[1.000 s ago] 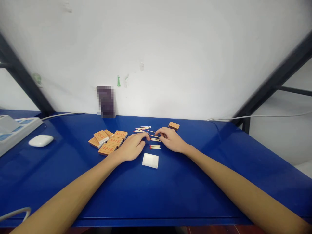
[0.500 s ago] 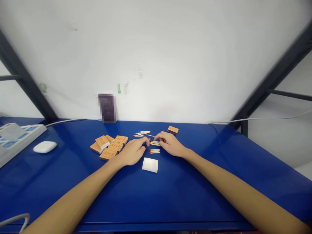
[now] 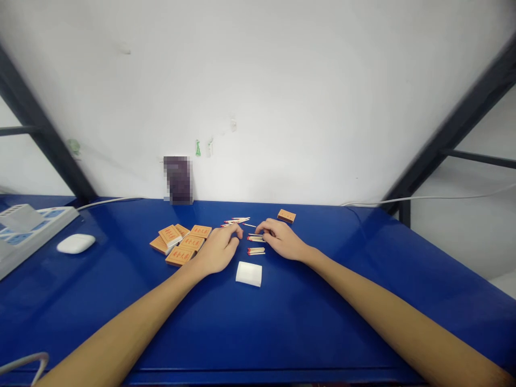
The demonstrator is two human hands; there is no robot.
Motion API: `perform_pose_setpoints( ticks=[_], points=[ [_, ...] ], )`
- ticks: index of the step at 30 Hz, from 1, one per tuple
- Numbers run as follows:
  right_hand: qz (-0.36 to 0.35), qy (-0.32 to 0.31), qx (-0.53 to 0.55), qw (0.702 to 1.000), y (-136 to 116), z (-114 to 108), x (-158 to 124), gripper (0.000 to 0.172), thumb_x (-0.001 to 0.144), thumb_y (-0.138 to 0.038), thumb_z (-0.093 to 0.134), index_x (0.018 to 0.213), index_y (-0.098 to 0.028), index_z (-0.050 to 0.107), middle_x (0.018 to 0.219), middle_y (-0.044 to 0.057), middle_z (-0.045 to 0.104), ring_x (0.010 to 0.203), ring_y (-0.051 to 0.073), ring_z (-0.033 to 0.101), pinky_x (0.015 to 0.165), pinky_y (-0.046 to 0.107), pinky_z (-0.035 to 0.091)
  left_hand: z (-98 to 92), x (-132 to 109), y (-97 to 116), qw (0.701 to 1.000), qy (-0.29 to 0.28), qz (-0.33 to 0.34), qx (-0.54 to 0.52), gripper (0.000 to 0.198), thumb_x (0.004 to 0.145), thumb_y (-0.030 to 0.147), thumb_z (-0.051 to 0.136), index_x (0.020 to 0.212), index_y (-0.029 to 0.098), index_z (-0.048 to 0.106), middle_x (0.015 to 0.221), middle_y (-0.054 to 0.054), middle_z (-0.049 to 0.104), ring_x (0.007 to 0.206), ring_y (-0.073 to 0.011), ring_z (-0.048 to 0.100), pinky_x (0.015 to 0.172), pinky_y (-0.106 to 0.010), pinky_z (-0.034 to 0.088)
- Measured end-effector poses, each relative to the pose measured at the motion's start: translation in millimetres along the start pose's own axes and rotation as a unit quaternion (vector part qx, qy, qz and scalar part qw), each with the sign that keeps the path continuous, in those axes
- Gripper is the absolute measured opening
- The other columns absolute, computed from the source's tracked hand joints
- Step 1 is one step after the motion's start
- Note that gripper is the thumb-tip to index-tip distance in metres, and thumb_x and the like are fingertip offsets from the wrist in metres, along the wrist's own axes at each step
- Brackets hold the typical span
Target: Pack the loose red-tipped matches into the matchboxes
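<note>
My left hand rests on the blue table, its fingers loosely bent and a little apart, with nothing visible between them. To its right, my right hand touches the right end of a row of red-tipped matches with curled fingers. Closer to me lies a second small row of matches, and below it a white matchbox tray. Behind the hands are a loose pile of matches and a single match. Several orange matchboxes lie left of my left hand.
One orange matchbox stands apart at the back. At the left are a white rounded case and a power strip. A dark, blurred-out object leans on the wall behind the blue table.
My left hand has drawn slightly left, away from the heads of the upper match row. My right hand has barely moved. The view has shifted slightly.
</note>
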State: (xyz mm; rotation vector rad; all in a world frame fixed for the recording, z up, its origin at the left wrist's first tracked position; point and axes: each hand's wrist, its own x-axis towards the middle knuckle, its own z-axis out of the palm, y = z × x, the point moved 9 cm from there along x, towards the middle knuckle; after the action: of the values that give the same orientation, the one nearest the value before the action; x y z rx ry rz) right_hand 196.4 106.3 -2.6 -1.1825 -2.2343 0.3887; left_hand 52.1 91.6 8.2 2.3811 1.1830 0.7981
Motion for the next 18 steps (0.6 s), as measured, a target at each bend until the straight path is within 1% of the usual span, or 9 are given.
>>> perform_pose_setpoints(
  ticks=[3, 7, 10, 18],
  points=[
    [0.0, 0.003, -0.002, 1.0, -0.2, -0.6, -0.4, 0.026, 0.082, -0.004, 0.044, 0.09, -0.018, 0.064, 0.076, 0.0, 0.052, 0.069, 0.014, 0.047, 0.066, 0.026, 0.034, -2.7, -0.3, -1.6, 1.0, 0.014, -0.014, -0.017, 0.022, 0.086, 0.018, 0.035, 0.088, 0.02, 0.057, 0.091, -0.002, 0.068, 0.083, -0.0198, 0.062, 0.078, -0.033, 0.046],
    [0.001, 0.003, -0.007, 1.0, -2.4, -0.5, -1.3, 0.023, 0.077, -0.004, 0.048, 0.088, -0.018, 0.063, 0.071, -0.002, 0.048, 0.066, 0.013, 0.045, 0.063, 0.026, 0.033, 0.7, -1.3, 1.9, 1.0, -0.007, 0.003, -0.026, 0.023, 0.088, 0.018, 0.036, 0.088, 0.021, 0.058, 0.088, 0.0, 0.068, 0.088, -0.0197, 0.063, 0.084, -0.033, 0.046],
    [0.003, 0.006, -0.011, 1.0, -2.7, -0.4, -1.4, 0.024, 0.075, -0.004, 0.049, 0.089, -0.018, 0.062, 0.071, -0.003, 0.048, 0.066, 0.013, 0.045, 0.063, 0.025, 0.032, 1.9, -2.3, 2.1, 0.999, -0.015, 0.006, -0.029, 0.023, 0.088, 0.017, 0.036, 0.089, 0.021, 0.059, 0.089, 0.0, 0.069, 0.088, -0.0197, 0.063, 0.085, -0.034, 0.046],
    [0.001, 0.005, -0.014, 1.0, -0.9, 0.8, -1.1, 0.023, 0.076, -0.006, 0.05, 0.089, -0.019, 0.062, 0.072, -0.003, 0.048, 0.066, 0.013, 0.045, 0.062, 0.025, 0.032, -1.2, -3.3, 4.4, 0.999, -0.007, 0.005, -0.036, 0.023, 0.086, 0.016, 0.037, 0.084, 0.02, 0.06, 0.082, -0.001, 0.067, 0.081, -0.0191, 0.062, 0.078, -0.032, 0.046]
  ],
)
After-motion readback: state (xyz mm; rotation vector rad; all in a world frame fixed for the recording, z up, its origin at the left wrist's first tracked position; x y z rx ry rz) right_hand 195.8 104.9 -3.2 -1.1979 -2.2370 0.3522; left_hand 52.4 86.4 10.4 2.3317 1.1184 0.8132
